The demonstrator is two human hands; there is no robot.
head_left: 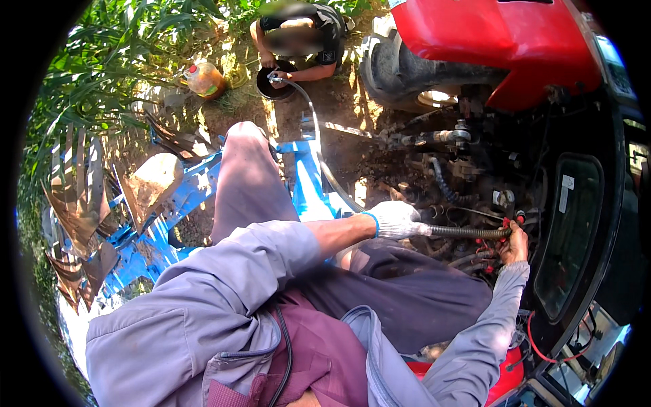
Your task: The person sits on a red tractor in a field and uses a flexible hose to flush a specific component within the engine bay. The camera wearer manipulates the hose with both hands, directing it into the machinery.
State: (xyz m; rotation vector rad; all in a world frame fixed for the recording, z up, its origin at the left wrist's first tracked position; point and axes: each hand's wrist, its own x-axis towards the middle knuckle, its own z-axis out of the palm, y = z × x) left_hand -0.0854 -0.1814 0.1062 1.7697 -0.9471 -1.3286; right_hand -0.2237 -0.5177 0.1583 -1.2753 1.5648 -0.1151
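My left hand, in a white knit glove with blue cuff, grips a ribbed hose. My bare right hand is closed around the hose's end, beside red fittings among the tractor's rear linkage and hydraulic lines. A long grey hose curves from near my gloved hand up to another person's hands over a black bucket at the top of the view. Whether both hose stretches are one piece is partly hidden by my glove.
The crouching person is beside a plastic jug and corn plants. A blue plough with rusty shares lies at left, under and around my legs. A red tractor fender, large tyre and black-framed window bound the right.
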